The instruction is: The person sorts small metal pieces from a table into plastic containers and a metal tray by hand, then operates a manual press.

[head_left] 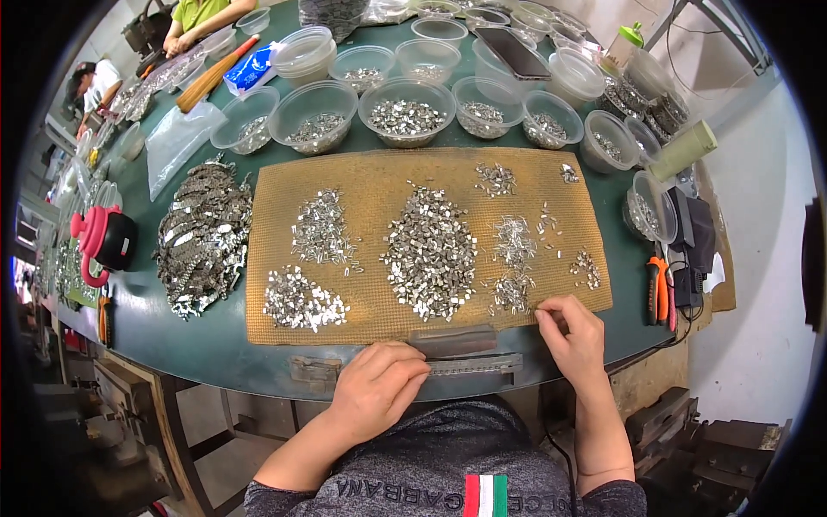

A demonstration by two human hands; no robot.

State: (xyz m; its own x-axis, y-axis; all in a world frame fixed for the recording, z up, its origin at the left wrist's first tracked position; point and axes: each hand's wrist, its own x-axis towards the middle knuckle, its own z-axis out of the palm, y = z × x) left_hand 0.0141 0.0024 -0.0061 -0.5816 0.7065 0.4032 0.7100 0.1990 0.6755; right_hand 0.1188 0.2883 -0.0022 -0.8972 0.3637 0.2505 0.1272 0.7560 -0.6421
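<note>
My left hand (379, 381) rests at the table's front edge, fingers closed over the left part of a long metal jig (478, 365) with a row of small slots. What its fingertips hold is hidden. Just behind the jig lies a dark grey bar (452, 341). My right hand (572, 334) is at the front right edge of a tan textured mat (362, 172), thumb and forefinger pinched. Anything between them is too small to make out. Close by is a pile of thin metal pins (512, 293). A large heap of small metal links (429, 250) covers the mat's middle.
More metal bits (301, 300) lie on the mat's left. Beside it is a heap of linked metal strips (202, 237). Clear bowls of parts (407, 112) line the back, with a phone (512, 52) on them. Orange-handled pliers (658, 289) lie right. Other people (202, 21) sit far left.
</note>
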